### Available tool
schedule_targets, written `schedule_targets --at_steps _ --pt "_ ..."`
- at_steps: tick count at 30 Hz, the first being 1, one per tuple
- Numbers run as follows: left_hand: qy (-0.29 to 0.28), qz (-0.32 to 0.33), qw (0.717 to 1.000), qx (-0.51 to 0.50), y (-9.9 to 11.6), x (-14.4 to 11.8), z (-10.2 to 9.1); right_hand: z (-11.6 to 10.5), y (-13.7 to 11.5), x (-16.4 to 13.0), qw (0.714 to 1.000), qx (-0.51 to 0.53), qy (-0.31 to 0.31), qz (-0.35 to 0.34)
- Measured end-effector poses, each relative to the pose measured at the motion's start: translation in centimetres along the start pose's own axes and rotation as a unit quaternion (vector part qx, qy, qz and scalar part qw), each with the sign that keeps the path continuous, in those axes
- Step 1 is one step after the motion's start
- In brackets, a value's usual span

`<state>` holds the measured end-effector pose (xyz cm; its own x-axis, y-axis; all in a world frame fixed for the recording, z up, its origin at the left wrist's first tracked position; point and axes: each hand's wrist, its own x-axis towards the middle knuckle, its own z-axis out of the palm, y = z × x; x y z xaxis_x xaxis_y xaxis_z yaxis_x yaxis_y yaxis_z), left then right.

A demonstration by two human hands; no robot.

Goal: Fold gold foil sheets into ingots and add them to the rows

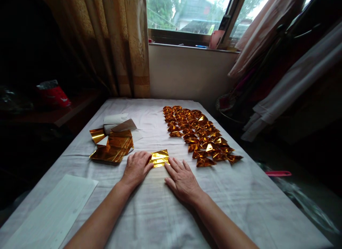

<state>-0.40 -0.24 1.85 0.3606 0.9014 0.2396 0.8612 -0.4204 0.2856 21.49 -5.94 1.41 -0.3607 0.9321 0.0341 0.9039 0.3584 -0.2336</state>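
A small creased sheet of gold foil paper (159, 158) lies on the white cloth between my hands, with fold lines running across it. My left hand (136, 166) grips its left edge, fingers bent together over the top and thumb at the near side. On the right edge rest the fingertips of my right hand (182, 177), which lies flat with its fingers stretched out. To the left is a stack of loose gold foil sheets (117, 145), partly fanned. Rows of folded gold foil ingots (191, 131) cover the table's right side.
White rolls (114, 118) sit behind the foil stack. A white paper sheet (56, 209) lies at the table's near left. A red container (54, 93) stands on a dark side surface. Clothes (278, 95) hang at right, beside a pink-handled item (279, 173).
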Motion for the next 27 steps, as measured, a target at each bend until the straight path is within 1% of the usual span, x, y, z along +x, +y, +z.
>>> schedule_targets --at_steps 7,10,13,14,15,17,19,21,24,27 --pt "-0.021 0.044 0.998 -0.051 -2.6 -1.1 -0.2 0.1 -0.1 -0.1 1.0 0.002 -0.006 0.007" --pt "-0.006 0.046 0.998 -0.049 -2.9 -1.6 -0.3 -0.1 -0.3 -0.1 1.0 0.002 -0.008 0.008" --pt "0.043 0.032 0.998 -0.021 -1.7 -2.4 -0.2 -0.2 -0.4 -0.2 1.0 0.002 -0.005 0.008" --pt "0.057 0.037 0.998 -0.008 -1.0 -2.6 0.0 -0.2 -0.4 -0.2 1.0 0.0 -0.004 0.007" --pt "0.06 0.053 0.997 0.001 -0.2 -2.8 0.2 -0.2 -0.4 -0.2 1.0 -0.002 -0.002 0.005" --pt "0.042 0.087 0.995 0.014 1.7 -3.2 0.7 -0.1 -0.4 -0.2 1.0 -0.004 -0.001 0.002" --pt "-0.001 0.11 0.993 0.03 3.3 -3.4 1.3 0.0 -0.3 -0.1 1.0 -0.002 -0.004 0.001" --pt "-0.035 0.094 0.994 0.049 4.2 -3.5 1.8 0.0 -0.2 -0.1 1.0 0.002 -0.009 0.003" --pt "-0.062 0.072 0.994 0.058 4.2 -3.8 2.0 -0.1 -0.3 -0.1 1.0 0.004 -0.01 0.007" --pt "-0.074 0.062 0.994 0.06 3.0 -4.5 1.5 -0.1 -0.4 -0.1 1.0 0.005 -0.005 0.009"
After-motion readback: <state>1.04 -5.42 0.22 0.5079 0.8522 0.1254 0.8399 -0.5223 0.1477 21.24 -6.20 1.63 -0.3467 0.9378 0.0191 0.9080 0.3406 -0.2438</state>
